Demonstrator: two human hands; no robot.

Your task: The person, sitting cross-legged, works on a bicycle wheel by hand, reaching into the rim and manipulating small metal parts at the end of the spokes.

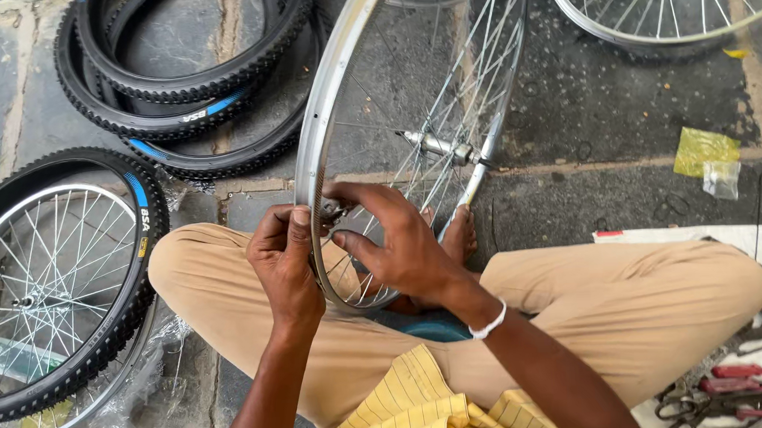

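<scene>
A bare silver bicycle wheel rim [320, 97] with thin spokes and a metal hub [436, 145] stands upright between my crossed legs. My left hand [285, 265] grips the rim's near edge, thumb pressed on its outer face. My right hand [399, 239] reaches through from the right side, its fingers pinching a small dark metal tool [334, 210] at a spoke end by the rim. A white band sits on my right wrist. Tan trousers and a yellow striped shirt show below.
A wheel with a knobby black tyre [58, 279] lies on plastic wrap at left. Loose black tyres [178, 86] are piled at the top left. Another bare rim [663, 13] lies top right. A yellow plastic packet [704, 148] and red-handled tools [740, 387] sit at right.
</scene>
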